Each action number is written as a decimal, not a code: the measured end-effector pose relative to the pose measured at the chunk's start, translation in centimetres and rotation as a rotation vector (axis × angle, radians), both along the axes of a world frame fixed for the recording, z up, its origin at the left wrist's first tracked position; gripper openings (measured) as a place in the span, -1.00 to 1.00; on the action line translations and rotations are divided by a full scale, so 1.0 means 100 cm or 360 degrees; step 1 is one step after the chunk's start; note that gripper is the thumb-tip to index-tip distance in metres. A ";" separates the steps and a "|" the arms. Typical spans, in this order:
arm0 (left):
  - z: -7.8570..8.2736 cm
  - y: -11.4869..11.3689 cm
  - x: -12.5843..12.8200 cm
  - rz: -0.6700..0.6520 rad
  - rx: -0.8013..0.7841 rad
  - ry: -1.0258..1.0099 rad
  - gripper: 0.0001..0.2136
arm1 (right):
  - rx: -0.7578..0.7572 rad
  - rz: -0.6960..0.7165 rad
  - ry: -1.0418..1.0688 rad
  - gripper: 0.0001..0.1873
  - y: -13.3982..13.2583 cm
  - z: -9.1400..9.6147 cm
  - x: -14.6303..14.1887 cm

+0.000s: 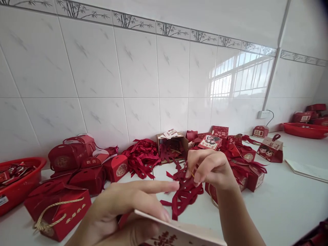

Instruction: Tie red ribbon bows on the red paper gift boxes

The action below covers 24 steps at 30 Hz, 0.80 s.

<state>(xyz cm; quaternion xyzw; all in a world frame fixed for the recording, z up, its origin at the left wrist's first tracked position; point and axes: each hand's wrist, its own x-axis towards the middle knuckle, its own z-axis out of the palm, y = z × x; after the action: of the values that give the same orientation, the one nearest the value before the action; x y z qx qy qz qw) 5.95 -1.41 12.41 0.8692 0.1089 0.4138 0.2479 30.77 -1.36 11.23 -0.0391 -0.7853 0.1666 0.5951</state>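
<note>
My left hand (123, 208) grips a flat pale card box (179, 232) with red print at the bottom of the view, thumb on its top edge and forefinger stretched out. My right hand (207, 167) hovers over a loose heap of red ribbon strips (184, 191) on the white counter, fingers pinched on a thin red ribbon end with a small gold bit. Both hands are close together above the ribbons.
Several red gift boxes (74, 157) stand at the left, one with a gold rope handle (58, 208). A red basin (17, 184) sits far left, another red basin (304, 130) far right. An open cardboard box (171, 147) and more ribbons (143, 155) lie against the tiled wall.
</note>
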 end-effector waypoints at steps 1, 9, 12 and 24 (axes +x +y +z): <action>0.001 -0.002 0.005 -0.0104 -0.0027 -0.0031 -0.89 | 0.0003 0.0031 -0.0043 -0.90 0.000 0.000 -0.001; -0.001 0.003 0.011 -0.0369 -0.0118 0.0257 -0.82 | -0.0004 0.0170 -0.0242 -0.77 0.006 -0.002 -0.009; -0.002 0.000 0.016 -0.0351 -0.0076 0.0315 -0.82 | -0.0029 0.0219 -0.0268 -0.79 0.009 -0.005 -0.004; -0.005 0.002 0.022 -0.0176 -0.0058 0.0537 -0.81 | -0.0066 0.0020 -0.0254 -0.89 0.015 -0.007 0.007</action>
<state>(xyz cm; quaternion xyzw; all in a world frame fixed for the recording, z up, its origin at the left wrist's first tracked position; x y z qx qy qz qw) 8.18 -1.20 11.95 0.9263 0.1086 0.2458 0.2641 31.45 0.14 10.54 -0.0597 -0.8268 0.1828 0.5286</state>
